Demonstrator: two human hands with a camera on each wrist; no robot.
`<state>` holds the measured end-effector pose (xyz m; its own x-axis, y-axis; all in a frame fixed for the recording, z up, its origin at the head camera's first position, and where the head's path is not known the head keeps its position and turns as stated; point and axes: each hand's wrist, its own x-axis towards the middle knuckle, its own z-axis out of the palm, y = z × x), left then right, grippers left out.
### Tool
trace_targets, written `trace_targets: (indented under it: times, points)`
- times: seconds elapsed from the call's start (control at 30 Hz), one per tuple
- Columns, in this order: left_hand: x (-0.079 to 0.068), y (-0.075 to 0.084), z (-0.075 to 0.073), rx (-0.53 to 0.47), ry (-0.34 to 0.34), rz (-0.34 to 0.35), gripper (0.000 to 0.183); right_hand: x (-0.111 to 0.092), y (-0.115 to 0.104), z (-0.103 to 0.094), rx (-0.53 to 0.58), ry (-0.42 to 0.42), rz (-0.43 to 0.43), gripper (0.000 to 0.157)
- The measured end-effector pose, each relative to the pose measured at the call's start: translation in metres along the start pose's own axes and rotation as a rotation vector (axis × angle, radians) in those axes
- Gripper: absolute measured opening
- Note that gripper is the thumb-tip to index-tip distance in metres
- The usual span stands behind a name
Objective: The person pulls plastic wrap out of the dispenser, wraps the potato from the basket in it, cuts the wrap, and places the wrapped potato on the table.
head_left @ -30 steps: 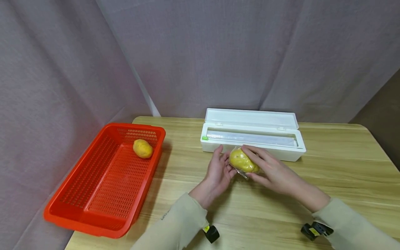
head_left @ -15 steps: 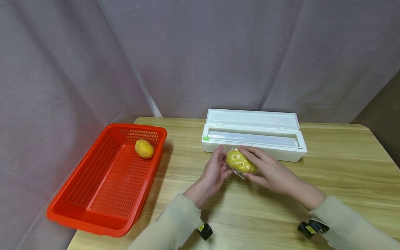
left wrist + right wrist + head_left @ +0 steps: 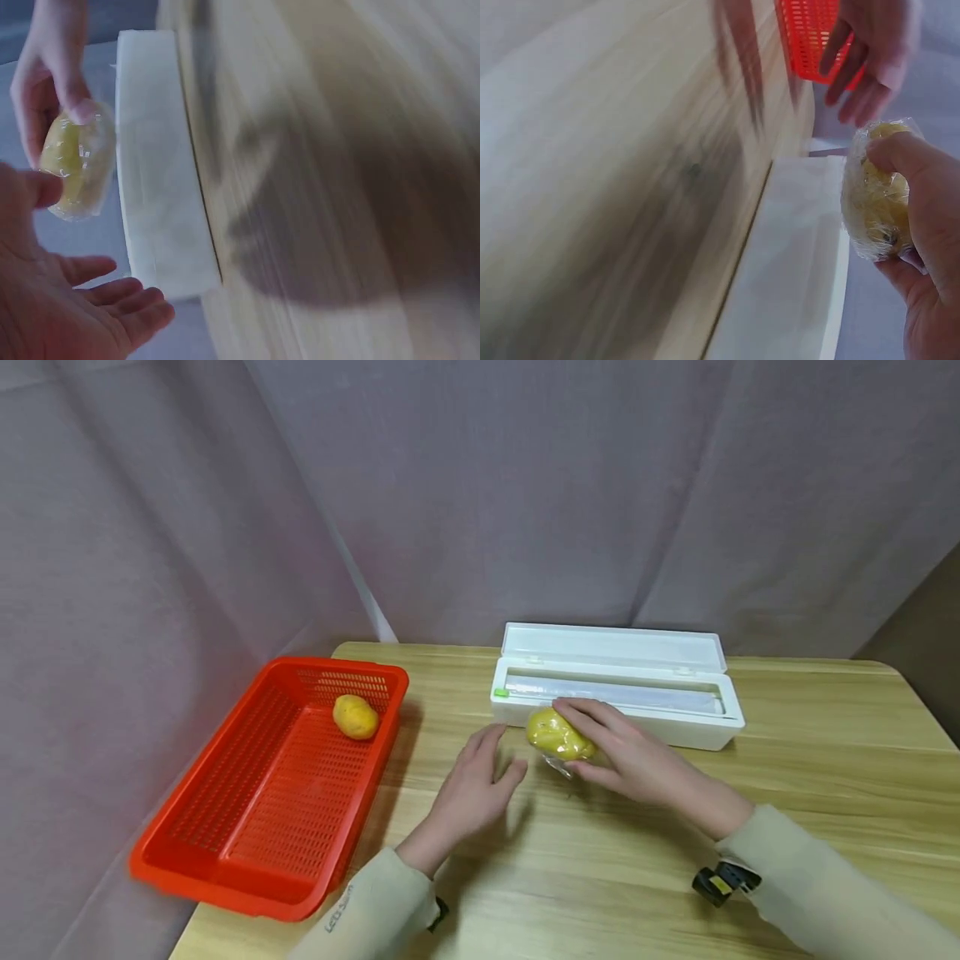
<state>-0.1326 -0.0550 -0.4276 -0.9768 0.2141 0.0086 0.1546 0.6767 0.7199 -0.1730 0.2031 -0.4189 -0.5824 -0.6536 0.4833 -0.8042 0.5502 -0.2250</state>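
Note:
My right hand (image 3: 633,756) grips a yellow potato (image 3: 557,735) wrapped in clear plastic film, held in front of the white box. A loose flap of film hangs under it. In the right wrist view the thumb lies over the wrapped potato (image 3: 885,196). To the left, my left hand (image 3: 472,789) is apart from the potato, fingers relaxed and holding nothing; the left wrist view shows its palm and spread fingers (image 3: 124,307). A second potato (image 3: 356,717), unwrapped, lies at the far end of the red basket (image 3: 341,852).
Behind the hands stands a white cling film box (image 3: 705,735), its lid (image 3: 615,646) tipped back, with a film roll (image 3: 615,693) inside and a green slider (image 3: 501,692) at its left end. A grey curtain (image 3: 480,502) hangs behind the wooden table (image 3: 825,760).
The left hand has let go of the wrapped potato and moved left and toward the body. The right hand has carried the potato slightly left.

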Motion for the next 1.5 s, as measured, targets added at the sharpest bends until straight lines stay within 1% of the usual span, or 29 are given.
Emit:
trace_targets:
  times: [0.1, 0.2, 0.27, 0.4, 0.5, 0.6, 0.7, 0.8, 0.9, 1.0, 1.1, 1.2, 1.33, 1.5]
  points:
    - [-0.011, -0.012, -0.004, 0.197, -0.006, 0.06, 0.069, 0.014, -0.001, 0.003, 0.022, -0.023, 0.004, 0.084]
    - [-0.023, -0.02, -0.008, 0.377, -0.012, 0.114, 0.07, 0.028, -0.003, 0.008, 0.044, -0.077, 0.019, 0.083]
    - [-0.031, -0.024, -0.01, 0.479, -0.001, 0.144, 0.07, 0.037, -0.005, 0.013, 0.06, -0.114, 0.025, 0.082]
    - [-0.046, -0.031, -0.012, 0.608, 0.014, 0.167, 0.071, 0.057, -0.01, 0.024, 0.084, -0.166, 0.02, 0.081]
    - [-0.056, -0.038, -0.013, 0.657, 0.031, 0.181, 0.072, 0.071, -0.013, 0.033, 0.07, -0.197, 0.009, 0.08]
    - [-0.066, -0.044, -0.014, 0.679, 0.057, 0.189, 0.073, 0.084, -0.017, 0.043, 0.045, -0.225, -0.012, 0.081]
    - [-0.075, -0.049, -0.015, 0.679, 0.088, 0.179, 0.072, 0.094, -0.019, 0.053, 0.022, -0.246, -0.036, 0.08]
    - [-0.081, -0.054, -0.017, 0.667, 0.122, 0.162, 0.072, 0.103, -0.022, 0.064, 0.015, -0.27, -0.045, 0.079]
    - [-0.085, -0.056, -0.017, 0.659, 0.141, 0.152, 0.072, 0.111, -0.025, 0.075, 0.008, -0.306, -0.045, 0.079]
    - [-0.088, -0.058, -0.016, 0.66, 0.146, 0.148, 0.074, 0.117, -0.028, 0.086, -0.022, -0.334, -0.051, 0.079]
    - [-0.09, -0.059, -0.015, 0.668, 0.151, 0.145, 0.075, 0.122, -0.029, 0.095, -0.075, -0.355, -0.06, 0.08]
    - [-0.09, -0.058, -0.014, 0.678, 0.155, 0.147, 0.075, 0.125, -0.029, 0.103, -0.101, -0.386, -0.051, 0.08]
    - [-0.091, -0.057, -0.014, 0.695, 0.17, 0.152, 0.075, 0.129, -0.032, 0.111, -0.075, -0.406, -0.033, 0.08]
    - [-0.091, -0.056, -0.015, 0.707, 0.173, 0.156, 0.074, 0.133, -0.036, 0.118, -0.044, -0.401, -0.032, 0.079]
